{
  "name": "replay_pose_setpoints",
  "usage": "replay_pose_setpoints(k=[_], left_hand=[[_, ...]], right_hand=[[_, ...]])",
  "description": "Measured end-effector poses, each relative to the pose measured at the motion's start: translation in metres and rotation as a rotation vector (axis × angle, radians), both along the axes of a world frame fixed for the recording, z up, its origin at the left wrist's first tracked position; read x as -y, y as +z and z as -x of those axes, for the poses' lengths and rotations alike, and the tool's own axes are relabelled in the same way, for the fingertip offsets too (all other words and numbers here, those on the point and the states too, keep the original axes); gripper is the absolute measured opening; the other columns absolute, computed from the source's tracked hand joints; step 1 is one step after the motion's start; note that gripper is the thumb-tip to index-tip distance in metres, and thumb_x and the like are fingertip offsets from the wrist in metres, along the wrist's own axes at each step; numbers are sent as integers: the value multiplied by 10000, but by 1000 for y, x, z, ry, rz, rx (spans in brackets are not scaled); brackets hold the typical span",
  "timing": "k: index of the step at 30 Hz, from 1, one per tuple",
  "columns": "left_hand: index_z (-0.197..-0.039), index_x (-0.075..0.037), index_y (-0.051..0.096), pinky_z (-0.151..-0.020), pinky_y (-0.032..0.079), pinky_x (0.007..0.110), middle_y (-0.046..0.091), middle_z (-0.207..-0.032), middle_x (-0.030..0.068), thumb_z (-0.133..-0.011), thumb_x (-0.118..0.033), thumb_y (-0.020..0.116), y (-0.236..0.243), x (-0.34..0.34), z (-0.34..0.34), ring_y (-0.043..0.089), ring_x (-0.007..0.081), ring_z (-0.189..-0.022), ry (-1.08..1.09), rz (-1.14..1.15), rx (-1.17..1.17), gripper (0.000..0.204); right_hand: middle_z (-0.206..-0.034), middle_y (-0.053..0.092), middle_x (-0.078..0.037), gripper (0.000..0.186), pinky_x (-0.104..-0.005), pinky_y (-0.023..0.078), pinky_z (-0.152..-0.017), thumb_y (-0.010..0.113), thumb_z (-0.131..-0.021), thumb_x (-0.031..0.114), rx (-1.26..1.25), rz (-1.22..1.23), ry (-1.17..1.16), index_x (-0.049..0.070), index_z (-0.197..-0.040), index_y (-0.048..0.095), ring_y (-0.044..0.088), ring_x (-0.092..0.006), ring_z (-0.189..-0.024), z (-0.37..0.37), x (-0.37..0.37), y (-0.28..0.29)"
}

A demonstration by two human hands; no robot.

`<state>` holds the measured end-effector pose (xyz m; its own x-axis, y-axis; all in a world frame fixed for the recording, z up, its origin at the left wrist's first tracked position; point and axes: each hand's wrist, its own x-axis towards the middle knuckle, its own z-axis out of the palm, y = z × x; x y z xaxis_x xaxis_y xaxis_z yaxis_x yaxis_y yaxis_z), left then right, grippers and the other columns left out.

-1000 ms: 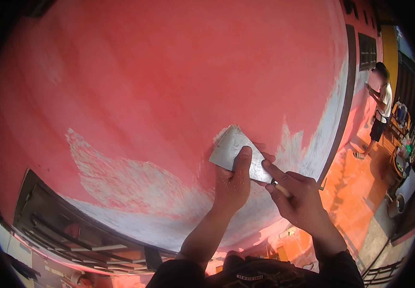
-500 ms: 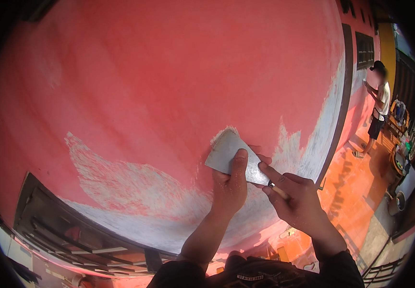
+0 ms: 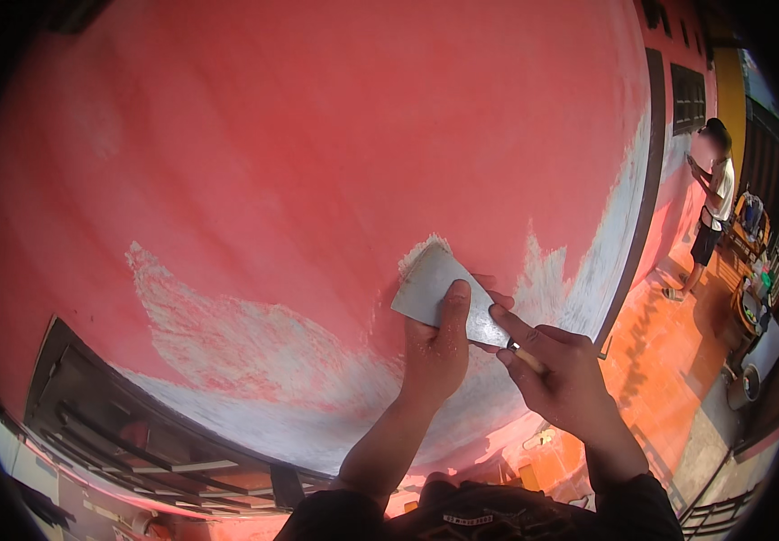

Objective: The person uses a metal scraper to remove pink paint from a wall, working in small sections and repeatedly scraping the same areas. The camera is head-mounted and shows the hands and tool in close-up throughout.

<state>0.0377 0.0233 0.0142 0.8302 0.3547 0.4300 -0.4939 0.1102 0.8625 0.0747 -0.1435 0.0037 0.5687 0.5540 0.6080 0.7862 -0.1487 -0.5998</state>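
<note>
A wide metal scraper (image 3: 441,278) lies with its blade edge against the pink painted wall (image 3: 317,162). My right hand (image 3: 556,370) is closed round its light wooden handle (image 3: 528,358), the index finger stretched along toward the blade. My left hand (image 3: 439,347) grips the blade, thumb on its near face and the other fingers mostly hidden behind it. Along the blade's upper left edge runs a small patch of bared, pale wall (image 3: 435,242). Larger scraped, whitish areas (image 3: 245,347) spread to the left and below, and another rises to the right.
A dark-framed window (image 3: 146,433) sits at lower left. On the right, a dark vertical strip (image 3: 646,198) edges the wall. Past it, another person (image 3: 712,198) stands at the wall on an orange tiled floor (image 3: 669,352). Chairs (image 3: 750,225) and a bucket (image 3: 745,383) stand at far right.
The view has shifted very slightly, so the hands and scraper appear a little farther right and lower. Both hands keep the same hold, and the bared patch looks much the same.
</note>
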Motion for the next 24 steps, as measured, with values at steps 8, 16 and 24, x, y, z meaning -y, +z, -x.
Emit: replay_pose_setpoints(k=[8,16,24], left_hand=[[-1148,6,587,-568,575,274,719,-923,140,-1088,-255,421,-4,-3,-6,712,170,-784,-21,-60,36,314],[-1144,2,591,-558,575,272,728,-942,144,-1084,-251,430,-1,-2,-8,718,165,-794,-37,0,23,306],[-1146,-22,596,-511,538,241,729,-956,105,-1089,-266,424,10,-5,-2,708,136,-779,15,-114,-22,303]], right_hand=[[-614,575,-113,525,-367,477,-521,691,-882,88,46,-38,-13,106,-1398,596,607,-292,-533,-2,-2,-4],[-590,536,-102,524,-370,462,-519,698,-878,93,32,5,-41,126,-1393,605,579,-278,-520,-1,-2,1],[-619,541,-105,516,-363,461,-524,701,-884,77,22,-60,18,97,-1390,601,567,-259,-518,-1,-3,-5]])
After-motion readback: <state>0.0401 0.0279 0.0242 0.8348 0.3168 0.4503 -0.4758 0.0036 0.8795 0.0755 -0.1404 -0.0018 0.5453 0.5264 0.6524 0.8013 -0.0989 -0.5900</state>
